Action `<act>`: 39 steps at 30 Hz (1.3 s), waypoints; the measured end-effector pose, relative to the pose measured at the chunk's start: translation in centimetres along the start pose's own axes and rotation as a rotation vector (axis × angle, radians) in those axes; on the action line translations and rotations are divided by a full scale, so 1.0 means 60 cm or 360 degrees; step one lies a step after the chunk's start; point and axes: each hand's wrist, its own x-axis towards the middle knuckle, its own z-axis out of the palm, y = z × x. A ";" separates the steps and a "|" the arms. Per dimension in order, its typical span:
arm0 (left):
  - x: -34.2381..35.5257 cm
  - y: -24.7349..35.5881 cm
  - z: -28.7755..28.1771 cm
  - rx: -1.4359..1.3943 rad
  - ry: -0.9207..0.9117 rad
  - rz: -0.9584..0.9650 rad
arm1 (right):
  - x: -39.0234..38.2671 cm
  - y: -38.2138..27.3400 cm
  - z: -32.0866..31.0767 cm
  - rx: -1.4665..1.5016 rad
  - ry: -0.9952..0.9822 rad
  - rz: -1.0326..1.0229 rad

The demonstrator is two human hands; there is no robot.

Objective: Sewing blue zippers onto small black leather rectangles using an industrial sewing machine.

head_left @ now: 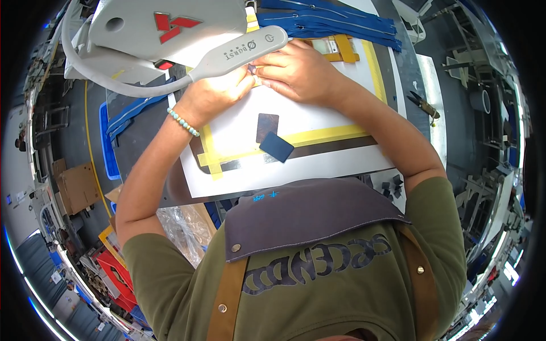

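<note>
My left hand (219, 94), with a beaded bracelet (183, 121) at its wrist, and my right hand (298, 73) meet below the lamp head. The fingers of both are pinched together around something small between them, mostly hidden. Just beneath my hands lies a white work surface (233, 128) edged with yellow tape (324, 134). On it, a dark flat rectangular piece (267, 126) is partly overlapped by a navy one (277, 147), which lies askew across the tape.
A white machine (131, 34) and its grey lamp (239, 54) overhang the far left. Blue zippers (335, 24) lie at the back. Dark-handled snips (424, 105) rest at the right. A blue bin (106, 145) stands left, near a cardboard box (79, 187).
</note>
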 end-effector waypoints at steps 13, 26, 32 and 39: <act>-0.053 0.051 -0.022 -0.0384 0.0137 -0.0922 | -0.014 0.017 -0.006 0.0238 0.0363 0.0341; 0.006 0.068 0.022 -0.0891 0.0282 -0.1458 | -0.009 0.014 -0.002 0.0287 0.0206 0.0155; 0.012 0.067 0.029 -0.0908 0.0453 -0.1357 | -0.005 0.003 0.007 0.0139 0.0010 -0.0048; 0.007 0.070 0.037 -0.0981 0.0340 -0.1475 | 0.009 0.024 0.004 0.0139 -0.0044 -0.0143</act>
